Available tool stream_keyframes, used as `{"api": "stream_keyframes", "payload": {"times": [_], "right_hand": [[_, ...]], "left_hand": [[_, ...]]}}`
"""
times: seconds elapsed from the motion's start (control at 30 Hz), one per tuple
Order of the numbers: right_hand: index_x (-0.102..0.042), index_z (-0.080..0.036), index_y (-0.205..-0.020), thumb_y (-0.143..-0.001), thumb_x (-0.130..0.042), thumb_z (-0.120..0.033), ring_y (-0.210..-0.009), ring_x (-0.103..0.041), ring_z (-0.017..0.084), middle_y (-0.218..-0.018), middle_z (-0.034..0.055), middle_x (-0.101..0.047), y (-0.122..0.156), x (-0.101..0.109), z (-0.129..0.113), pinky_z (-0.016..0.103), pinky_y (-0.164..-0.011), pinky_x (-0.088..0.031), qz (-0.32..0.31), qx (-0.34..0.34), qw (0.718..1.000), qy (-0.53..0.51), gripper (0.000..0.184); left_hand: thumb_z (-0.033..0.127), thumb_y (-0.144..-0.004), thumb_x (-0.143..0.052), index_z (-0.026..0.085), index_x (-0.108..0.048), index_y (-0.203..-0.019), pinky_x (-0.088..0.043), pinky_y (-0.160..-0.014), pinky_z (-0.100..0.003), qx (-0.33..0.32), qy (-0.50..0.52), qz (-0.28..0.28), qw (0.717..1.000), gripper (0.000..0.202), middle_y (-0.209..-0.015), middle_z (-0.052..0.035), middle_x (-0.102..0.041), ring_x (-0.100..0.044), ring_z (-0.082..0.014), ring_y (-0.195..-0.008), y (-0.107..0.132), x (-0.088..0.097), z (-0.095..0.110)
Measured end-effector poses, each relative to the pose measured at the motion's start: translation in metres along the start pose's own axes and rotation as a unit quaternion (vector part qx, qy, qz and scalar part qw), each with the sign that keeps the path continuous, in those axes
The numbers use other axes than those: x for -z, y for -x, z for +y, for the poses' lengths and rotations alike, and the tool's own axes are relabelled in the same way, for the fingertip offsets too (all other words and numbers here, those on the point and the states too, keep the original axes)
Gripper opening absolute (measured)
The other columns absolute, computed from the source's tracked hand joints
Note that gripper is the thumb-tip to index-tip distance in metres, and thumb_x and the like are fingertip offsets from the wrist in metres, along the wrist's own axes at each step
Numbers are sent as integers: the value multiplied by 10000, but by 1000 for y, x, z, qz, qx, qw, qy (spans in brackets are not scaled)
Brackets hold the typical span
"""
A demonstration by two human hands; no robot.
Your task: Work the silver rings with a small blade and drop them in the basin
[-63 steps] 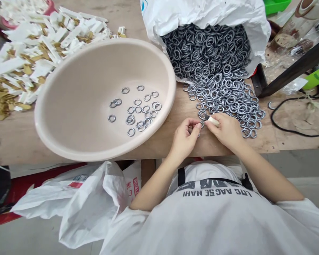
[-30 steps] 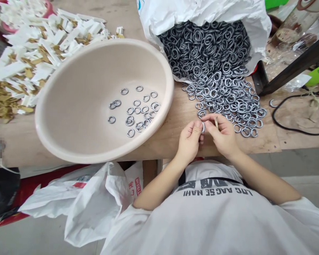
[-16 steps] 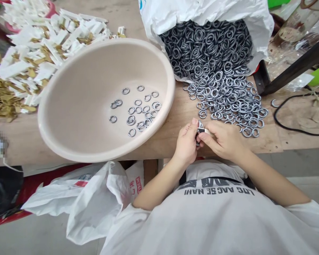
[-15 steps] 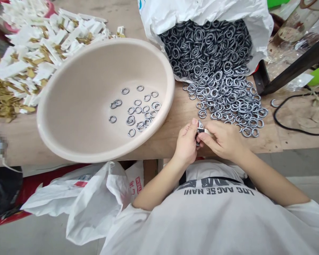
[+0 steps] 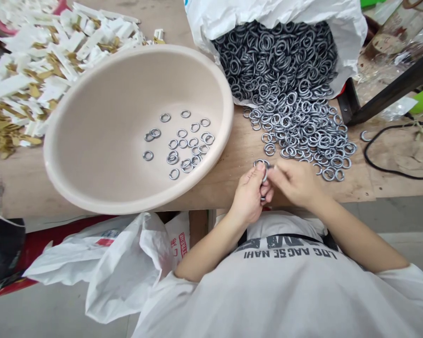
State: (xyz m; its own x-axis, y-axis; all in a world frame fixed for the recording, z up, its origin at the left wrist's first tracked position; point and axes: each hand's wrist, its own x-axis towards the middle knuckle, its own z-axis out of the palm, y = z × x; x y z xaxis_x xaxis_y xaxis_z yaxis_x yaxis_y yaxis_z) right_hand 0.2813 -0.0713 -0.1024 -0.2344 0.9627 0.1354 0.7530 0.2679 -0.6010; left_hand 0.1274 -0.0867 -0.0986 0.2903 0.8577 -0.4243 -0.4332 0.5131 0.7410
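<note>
My left hand [image 5: 248,195] is closed around several metal spring washers [image 5: 263,164], which stick out between thumb and fingers. Right against it, my right hand [image 5: 292,180] has its fingers curled together at the washers. A small dark bit shows at its fingertips, too blurred to make out. Behind my hands lies a heap of loose grey spring washers [image 5: 303,126], spilling from a white sack [image 5: 229,23] full of them. To the left, a large beige basin [image 5: 102,126] has several washers [image 5: 182,143] on its bottom.
White plastic pieces [image 5: 56,61] and gold-coloured pieces [image 5: 2,126] are piled left of the basin. A dark metal bar [image 5: 391,89] and a black cable [image 5: 380,171] are on the right. White bags [image 5: 123,272] hang below the wooden table's edge [image 5: 197,202].
My right hand has drawn slightly away from my left fingertips, uncovering more of the held washers. The small black and white piece seen between my hands is no longer clearly visible.
</note>
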Motion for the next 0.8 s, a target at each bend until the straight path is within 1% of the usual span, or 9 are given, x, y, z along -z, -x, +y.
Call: {"api": "stream_keyframes", "payload": {"times": [0.1,0.23,0.3,0.37,0.43,0.53,0.63,0.7,0.8], "right_hand": [[-646,-217,-831,-1040,-386,-596,-641,-538,184,-712,26,-639,-11,-3,13,308,-605,-258,24,-86,995,42,504],[-683,-253,-1232,-980,-574,-547,-856,-651,245,-1151,87,-706,-19,-12,8,315,-636,-305,-25,-31,989,144,403],[-700,-260,-1223,-980,-586,-513,-858,-661,251,-1169,94,-694,-21,-17,3,323,-637,-320,-50,-29,984,168,368],[-723,-252,-1154,-976,-597,-480,-874,-668,256,-1124,88,-704,-23,-21,3,330,-655,-344,-51,-43,986,153,315],[-732,-239,-1106,-954,-635,-436,-915,-673,267,-1080,80,-726,-26,-22,8,338,-695,-376,-29,-59,991,114,267],[-743,-221,-1041,-913,-675,-360,-936,-671,270,-1028,70,-760,-29,-21,19,350,-760,-409,7,-87,995,44,201],[-743,-207,-990,-868,-711,-342,-857,-656,236,-941,50,-765,-28,-15,23,345,-765,-424,40,-121,990,-53,185],[-726,-195,-943,-836,-745,-369,-796,-636,203,-868,28,-742,-26,-12,20,331,-749,-442,44,-132,975,-175,205],[-678,-193,-892,-807,-788,-441,-763,-625,167,-820,2,-698,-20,-11,10,317,-757,-485,41,-129,917,-374,284]], "left_hand": [[602,-861,-704,186,-465,-654,-247,-368,-179,-21,5,-40,999,523,-481,76,-377,-408,-63,-388,5,11,3],[523,-884,-722,161,-602,-739,-359,-427,-164,-84,-11,14,996,408,-609,25,-569,-481,-53,-473,2,38,15],[466,-873,-753,168,-704,-902,-388,-450,-159,-109,-39,29,993,304,-675,11,-635,-508,-51,-500,-2,51,21],[421,-859,-773,201,-731,-1102,-404,-463,-161,-127,-64,35,989,331,-700,13,-659,-523,-58,-516,-8,60,24],[397,-869,-751,210,-723,-1171,-415,-474,-170,-128,-90,44,987,357,-756,-5,-691,-550,-73,-552,-15,65,25],[377,-904,-670,178,-732,-1061,-384,-462,-187,-113,-146,66,981,261,-909,-54,-730,-568,-88,-599,-29,64,23],[373,-888,-692,177,-723,-1050,-413,-531,-202,-153,-250,75,953,255,-968,-54,-719,-568,-101,-666,-41,57,19],[421,-889,-708,180,-725,-1047,-452,-617,-214,-180,-295,48,937,289,-936,-45,-705,-571,-114,-718,-43,49,17],[569,-920,-633,173,-715,-909,-427,-602,-224,-156,-273,-17,949,405,-783,-30,-656,-538,-119,-658,-38,34,12]]}}
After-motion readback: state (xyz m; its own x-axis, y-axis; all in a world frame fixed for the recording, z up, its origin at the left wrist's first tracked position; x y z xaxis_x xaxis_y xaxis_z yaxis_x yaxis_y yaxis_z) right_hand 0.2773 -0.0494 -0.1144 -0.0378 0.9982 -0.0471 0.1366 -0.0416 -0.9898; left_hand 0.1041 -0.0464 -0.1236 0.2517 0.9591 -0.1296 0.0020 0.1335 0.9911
